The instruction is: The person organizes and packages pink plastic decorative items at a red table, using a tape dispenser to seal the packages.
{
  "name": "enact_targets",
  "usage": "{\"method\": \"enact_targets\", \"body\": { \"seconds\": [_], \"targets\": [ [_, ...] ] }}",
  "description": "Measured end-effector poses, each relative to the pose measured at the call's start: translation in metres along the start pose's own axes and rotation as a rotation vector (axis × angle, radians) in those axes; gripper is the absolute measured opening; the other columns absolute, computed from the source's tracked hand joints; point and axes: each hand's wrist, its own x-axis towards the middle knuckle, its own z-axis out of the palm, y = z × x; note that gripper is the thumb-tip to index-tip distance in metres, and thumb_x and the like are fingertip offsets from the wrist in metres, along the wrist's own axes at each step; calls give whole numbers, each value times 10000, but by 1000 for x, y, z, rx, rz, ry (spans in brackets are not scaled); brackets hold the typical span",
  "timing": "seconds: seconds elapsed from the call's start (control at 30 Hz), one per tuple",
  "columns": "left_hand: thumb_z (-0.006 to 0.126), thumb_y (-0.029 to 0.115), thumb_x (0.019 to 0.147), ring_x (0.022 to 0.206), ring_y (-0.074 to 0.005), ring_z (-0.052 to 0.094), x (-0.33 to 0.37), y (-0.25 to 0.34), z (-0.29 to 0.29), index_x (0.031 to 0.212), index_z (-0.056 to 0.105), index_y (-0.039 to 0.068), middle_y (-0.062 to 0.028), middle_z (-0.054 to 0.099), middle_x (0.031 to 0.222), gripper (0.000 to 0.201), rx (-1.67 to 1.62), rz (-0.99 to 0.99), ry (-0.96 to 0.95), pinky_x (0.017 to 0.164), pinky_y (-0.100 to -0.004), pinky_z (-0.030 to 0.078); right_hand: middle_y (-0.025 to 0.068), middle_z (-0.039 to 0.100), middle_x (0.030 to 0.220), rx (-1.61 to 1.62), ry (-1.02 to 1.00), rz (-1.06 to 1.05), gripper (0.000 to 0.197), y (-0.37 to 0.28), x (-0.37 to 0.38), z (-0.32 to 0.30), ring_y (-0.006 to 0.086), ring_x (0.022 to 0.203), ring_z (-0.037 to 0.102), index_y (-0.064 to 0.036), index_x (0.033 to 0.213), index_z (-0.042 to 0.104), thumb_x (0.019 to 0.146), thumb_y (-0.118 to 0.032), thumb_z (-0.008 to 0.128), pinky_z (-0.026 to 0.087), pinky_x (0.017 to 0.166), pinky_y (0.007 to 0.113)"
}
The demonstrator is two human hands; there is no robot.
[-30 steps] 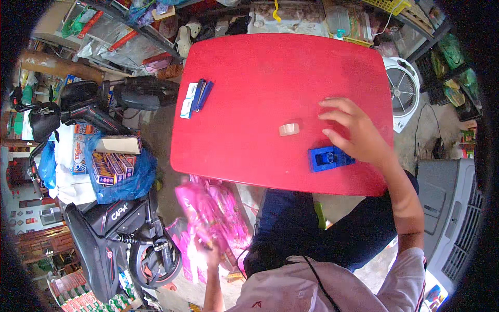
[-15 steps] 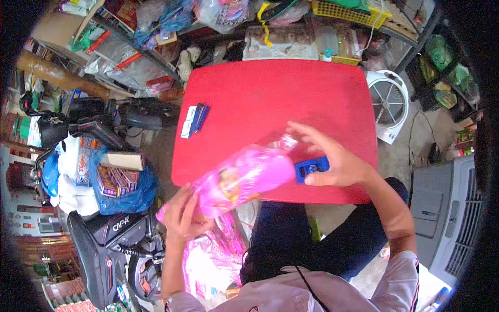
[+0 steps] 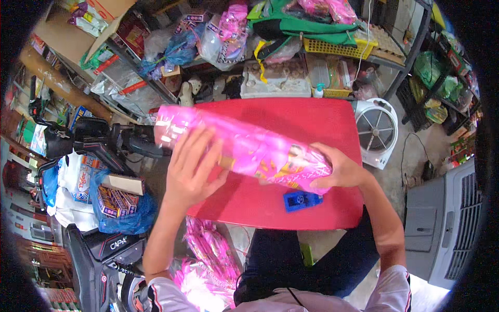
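While the left hand (image 3: 193,169) and right hand (image 3: 341,167) clasp one pink package (image 3: 260,148), lifted but not set down, untouched pink bags (image 3: 214,252) lie at the table's (image 3: 332,125) seven o'clock.

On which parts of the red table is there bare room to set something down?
Free on the red table: the far right, beyond the pink package; the near left, between left hand and blue object. Crowded: around the right hand.

both hands (image 3: 195,166) hold a pink package (image 3: 254,148) above the red table (image 3: 249,210).
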Motion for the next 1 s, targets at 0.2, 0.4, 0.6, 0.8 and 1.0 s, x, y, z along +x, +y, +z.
{"method": "enact_targets", "body": {
  "seconds": [0.2, 0.4, 0.6, 0.8, 1.0],
  "targets": [
    [808, 206, 795, 1408, -410, 411, -3, 4, 28, 1507, 383, -47, -259, 406, 1521, 867, -349, -611, 611, 1166, -479, 333, 44, 622, 1218, 155, 70, -58, 799, -2, 1, -11, 126, 1120, 578, 5, 1352, 510, 704, -208, 926, 466, 1007, 312],
    [796, 152, 853, 1370, -350, 465, -10, -6, 36, 1507, 375, -57, -227, 449, 1492, 806, -314, -888, 626, 1164, -444, 338, 34, 625, 1200, 61, 21, -40, 788, 11, 1, -20, 123, 1128, 579, -11, 1323, 528, 666, -166, 935, 461, 1012, 307],
    [561, 199, 1050, 1193, -275, 608, -43, -27, 30, 1432, 463, -71, -193, 618, 1326, 478, -822, -1103, 604, 1059, -368, 447, 36, 608, 1242, 128, -4, -32, 809, 13, 4, -24, 131, 1181, 562, -9, 1336, 519, 655, -144, 934, 441, 1049, 310],
    [553, 280, 1055, 1104, -168, 633, -55, -44, 20, 1375, 541, -53, -112, 662, 1243, 462, -1426, -1025, 579, 985, -326, 492, 40, 607, 1271, 191, 3, -35, 862, 29, 5, -30, 143, 1199, 563, -1, 1360, 511, 632, -167, 941, 428, 1076, 319],
    [724, 168, 953, 959, -124, 652, -59, -42, 32, 1332, 578, -31, -70, 691, 1146, 452, -1278, -1020, 469, 811, -295, 545, 36, 620, 1245, 294, -4, 32, 870, 17, 5, -25, 136, 1170, 576, 7, 1348, 521, 616, -212, 936, 434, 1057, 309]
  ]
}}
